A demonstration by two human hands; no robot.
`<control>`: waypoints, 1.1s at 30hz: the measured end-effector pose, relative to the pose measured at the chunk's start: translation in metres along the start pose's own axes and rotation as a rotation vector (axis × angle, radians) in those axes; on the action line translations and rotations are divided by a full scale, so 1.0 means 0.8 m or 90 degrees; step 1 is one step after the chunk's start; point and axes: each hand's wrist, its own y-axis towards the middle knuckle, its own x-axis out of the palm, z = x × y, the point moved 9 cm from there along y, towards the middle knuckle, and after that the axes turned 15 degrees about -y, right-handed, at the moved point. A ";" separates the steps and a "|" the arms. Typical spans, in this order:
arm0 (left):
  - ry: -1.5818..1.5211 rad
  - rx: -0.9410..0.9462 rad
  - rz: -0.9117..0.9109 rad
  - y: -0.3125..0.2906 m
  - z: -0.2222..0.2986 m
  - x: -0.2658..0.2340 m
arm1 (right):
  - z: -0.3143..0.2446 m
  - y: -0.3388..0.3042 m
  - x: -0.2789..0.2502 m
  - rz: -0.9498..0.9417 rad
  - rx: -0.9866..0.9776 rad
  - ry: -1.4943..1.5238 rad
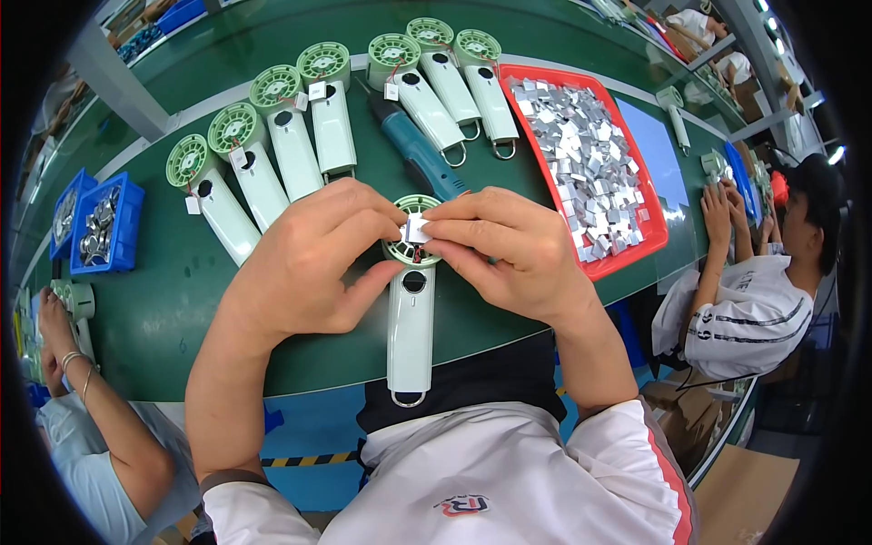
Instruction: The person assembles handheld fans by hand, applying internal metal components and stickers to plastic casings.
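Note:
A pale green handheld fan (411, 327) lies in front of me, its round green head away from me and its metal loop at the table's near edge. Over the head is a small white square piece (417, 228). My right hand (509, 245) pinches this piece from the right. The curled fingertips of my left hand (313, 259) are at its left edge, with the thumb lower, beside the fan head. Red wire shows just below the piece. Whether the piece touches the fan head, I cannot tell.
Several similar fans (291, 136) stand in a row beyond my hands, some with white tags on wires. A teal electric screwdriver (413, 145) lies among them. At right, a red tray (656, 218) holds silvery white squares. Blue bins (130, 232) sit left. Co-workers (754, 309) flank me.

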 end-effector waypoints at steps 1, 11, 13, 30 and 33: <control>0.005 0.000 0.001 0.000 -0.001 0.000 | 0.000 0.000 0.000 -0.001 0.002 0.001; 0.016 0.009 0.011 0.000 0.001 0.001 | 0.006 0.000 0.003 -0.010 0.016 0.010; 0.019 0.013 0.013 0.000 0.000 0.001 | 0.006 -0.001 0.003 -0.011 0.016 0.010; 0.037 0.031 0.025 -0.002 0.002 0.002 | 0.008 0.000 0.005 -0.013 -0.004 0.025; 0.039 0.036 0.026 -0.002 0.002 0.002 | 0.008 -0.001 0.006 -0.021 0.002 0.023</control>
